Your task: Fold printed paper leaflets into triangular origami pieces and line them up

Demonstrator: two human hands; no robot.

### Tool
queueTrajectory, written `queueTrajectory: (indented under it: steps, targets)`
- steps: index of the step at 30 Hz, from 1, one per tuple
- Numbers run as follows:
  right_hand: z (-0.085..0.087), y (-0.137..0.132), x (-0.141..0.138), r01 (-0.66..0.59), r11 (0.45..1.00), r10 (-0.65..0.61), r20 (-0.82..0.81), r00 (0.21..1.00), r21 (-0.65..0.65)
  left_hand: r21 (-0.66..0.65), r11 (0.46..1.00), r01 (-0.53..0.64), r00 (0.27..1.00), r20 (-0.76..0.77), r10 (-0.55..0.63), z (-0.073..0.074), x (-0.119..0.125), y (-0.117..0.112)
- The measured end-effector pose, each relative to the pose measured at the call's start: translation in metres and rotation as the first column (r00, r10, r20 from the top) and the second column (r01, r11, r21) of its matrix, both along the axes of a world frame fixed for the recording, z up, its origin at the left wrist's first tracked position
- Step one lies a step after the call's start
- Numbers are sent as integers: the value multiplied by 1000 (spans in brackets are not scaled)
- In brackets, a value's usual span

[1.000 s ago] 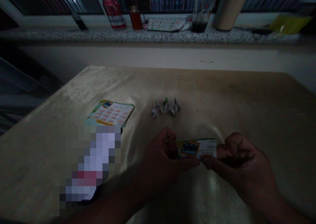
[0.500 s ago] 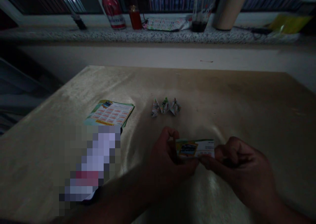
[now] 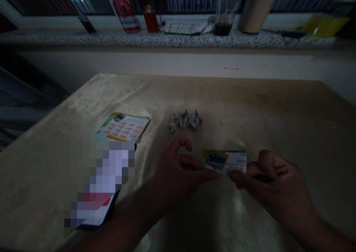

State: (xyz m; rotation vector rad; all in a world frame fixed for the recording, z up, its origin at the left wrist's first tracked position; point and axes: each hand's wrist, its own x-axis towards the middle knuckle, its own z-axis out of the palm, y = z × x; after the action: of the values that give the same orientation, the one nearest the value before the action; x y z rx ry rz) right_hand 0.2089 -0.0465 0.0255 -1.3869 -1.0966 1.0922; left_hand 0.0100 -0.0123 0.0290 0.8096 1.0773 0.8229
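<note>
Between my two hands is a folded printed paper (image 3: 226,161), green at the left with a dark picture and white at the right. My left hand (image 3: 182,172) pinches its lower left edge with the thumb, while the index finger is lifted and curled. At the right end, my right hand (image 3: 274,181) grips the paper between thumb and fingers. Beyond the hands, three small folded paper pieces (image 3: 184,119) stand in a row. A stack of printed calendar sheets (image 3: 126,128) with a matching design lies to the left.
Below the stack, beside my left forearm, lies a phone (image 3: 104,185), its screen blurred out. Along the granite windowsill (image 3: 178,40) are a red can (image 3: 126,15), a red jar (image 3: 151,20), a patterned pouch (image 3: 183,27), a glass with dark liquid (image 3: 223,26) and a tan cylinder (image 3: 258,11).
The folded paper has shifted slightly right and up with my right hand. My left hand has moved left, its index finger coming off the paper's top corner.
</note>
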Motion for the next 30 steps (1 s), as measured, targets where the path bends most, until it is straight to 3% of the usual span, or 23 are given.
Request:
queueTrajectory:
  steps: [5,10,13,15,17,18,20,21,22,24,27,30]
  targets:
    - [-3,-1,4,-18,1000,18,-11,1000,1,20,1000,-11,997,70,9,0,-2,-1]
    - [-6,-1,3,-13,1000,13,-1,1000,-24,-2,1000,10,999,39,-10,-1,-3,3]
    - [-6,-2,2,-13,995,4,88,996,95,11,997,71,997,-28,-71,-3,-4,6]
    - [-7,-4,5,8,968,-65,219,973,250,141,985,96,987,-141,-76,-4,-5,4]
    - [-7,-7,11,-13,917,-149,373,916,398,422,897,129,949,-314,11,-7,-6,0]
    - [-7,-8,14,-61,898,-156,445,882,435,583,792,183,915,-396,80,-9,-6,-2]
    - [-6,-8,20,-216,858,-92,553,828,466,784,531,321,863,-474,178,-13,-8,-6]
    - [-5,-6,22,-305,827,-38,589,807,471,813,437,385,845,-501,187,-14,-10,-8]
    - [-3,-4,23,-378,792,1,618,786,480,822,377,427,828,-523,201,-16,-11,-10]
    - [-1,2,23,-474,731,21,678,735,492,818,316,481,802,-556,218,-17,-14,-10]
    - [-2,10,20,-577,634,34,726,687,516,815,286,504,785,-570,243,-17,-18,-8]
    - [-7,14,22,-613,637,88,746,661,468,827,258,500,789,-557,260,-16,-20,-5]
